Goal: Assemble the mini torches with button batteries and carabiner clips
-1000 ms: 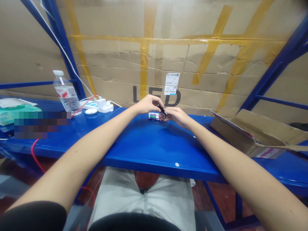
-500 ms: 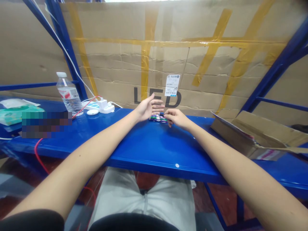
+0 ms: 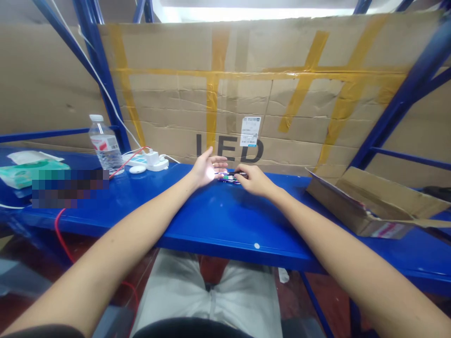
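Note:
My left hand (image 3: pixel 208 170) stands on its edge at the back of the blue table, palm turned to the right and fingers apart, holding nothing. A bright white glow lies on its palm. From the right, my right hand (image 3: pixel 252 179) is closed on a slim dark penlight (image 3: pixel 231 173), whose tip points at the lit palm. Just below it, several shiny, multicoloured pen-shaped sticks (image 3: pixel 229 180) lie together on the table, between the two hands. My right fingers partly cover their right ends.
The blue table (image 3: pixel 225 216) backs onto a big taped cardboard sheet (image 3: pixel 169 103). At the right stands an open cardboard box (image 3: pixel 352 211). To the left are a water bottle (image 3: pixel 105 148), a power strip (image 3: pixel 157 162), a round white case (image 3: pixel 137 169), a tissue pack (image 3: pixel 17 173) and a red cable (image 3: pixel 60 230).
The dark penlight now shows in my right hand, and a bright glow has appeared on my left palm. The camera view has tilted slightly upward.

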Demonstrator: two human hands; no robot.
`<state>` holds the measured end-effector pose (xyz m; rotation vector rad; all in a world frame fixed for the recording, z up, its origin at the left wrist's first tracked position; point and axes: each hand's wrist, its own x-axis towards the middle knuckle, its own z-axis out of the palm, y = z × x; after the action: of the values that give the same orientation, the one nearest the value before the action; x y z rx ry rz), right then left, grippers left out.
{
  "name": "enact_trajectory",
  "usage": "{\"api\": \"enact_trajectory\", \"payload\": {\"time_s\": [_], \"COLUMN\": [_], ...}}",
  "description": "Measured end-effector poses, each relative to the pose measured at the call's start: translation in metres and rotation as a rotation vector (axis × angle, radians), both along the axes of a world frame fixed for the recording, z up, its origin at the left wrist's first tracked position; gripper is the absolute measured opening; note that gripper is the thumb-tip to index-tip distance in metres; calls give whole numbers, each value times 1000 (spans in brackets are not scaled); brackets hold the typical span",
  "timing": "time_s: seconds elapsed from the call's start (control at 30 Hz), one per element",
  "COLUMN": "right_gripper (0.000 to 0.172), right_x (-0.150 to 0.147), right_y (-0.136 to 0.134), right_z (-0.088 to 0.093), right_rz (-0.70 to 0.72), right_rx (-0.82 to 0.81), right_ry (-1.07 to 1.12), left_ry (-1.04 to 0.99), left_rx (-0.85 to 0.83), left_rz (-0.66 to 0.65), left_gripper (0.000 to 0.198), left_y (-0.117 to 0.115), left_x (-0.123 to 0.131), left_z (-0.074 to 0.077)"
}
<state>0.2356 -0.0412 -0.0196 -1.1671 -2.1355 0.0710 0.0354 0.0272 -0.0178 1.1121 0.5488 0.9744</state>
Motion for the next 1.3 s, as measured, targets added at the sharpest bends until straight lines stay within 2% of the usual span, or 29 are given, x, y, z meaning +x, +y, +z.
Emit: {"api": "enact_trajectory", "payload": {"time_s": [0.67,1.0,1.3], "right_gripper": [14,16,17], "right_x": [0,1,1], "right_y": [-2,-2,-3], "right_z": [4,6,6], "right_rz": [51,11,11], "right_rx": [50,58,42], "right_ry": [25,2,0], "left_ry": [-17,5,33], "left_rx": [0,32,49], "left_rz": [-28,-40,1], "left_gripper": [61,61,61], "left_y": [-1,2,1], "left_x": [0,1,1], "left_z": [2,-1,-1]}}
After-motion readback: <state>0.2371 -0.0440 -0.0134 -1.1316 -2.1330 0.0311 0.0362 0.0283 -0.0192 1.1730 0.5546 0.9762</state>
